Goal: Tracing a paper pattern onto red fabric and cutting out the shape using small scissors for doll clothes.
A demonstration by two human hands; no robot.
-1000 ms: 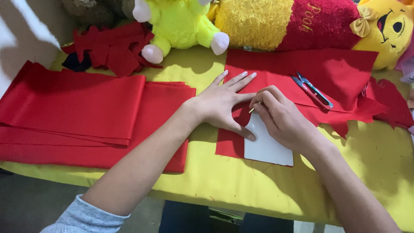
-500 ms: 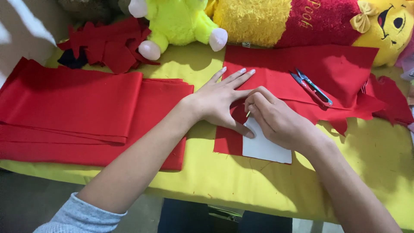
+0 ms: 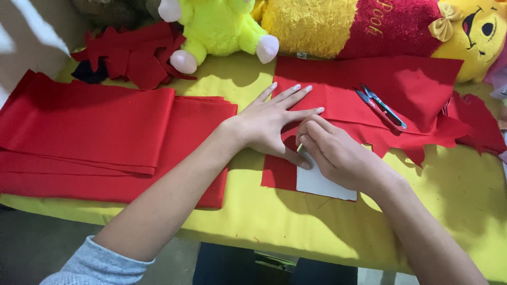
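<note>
Hands meet at the middle of the yellow-covered table (image 3: 248, 221), over a white rectangular card template (image 3: 322, 184) that lies on the near edge of a flat sheet of red fabric (image 3: 401, 84). The left hand (image 3: 269, 124) is spread flat, fingers fanned toward the far side, palm pressing cloth and thumb pinning the card's left edge. The right hand (image 3: 335, 153) is curled over the card's far corner, fingertips bunched as if pinching a small marker — whether it holds anything I cannot tell.

To do this tracing well, I judge the flat hand should keep even pressure so neither card nor cloth creeps, and the line should hug the card's edge.

Small blue-and-red thread snips (image 3: 381, 107) lie on the fabric to the right. A folded stack of red cloth (image 3: 90, 132) sits at left — cut red scraps (image 3: 132, 58) and plush toys (image 3: 222, 26) along the far edge.
</note>
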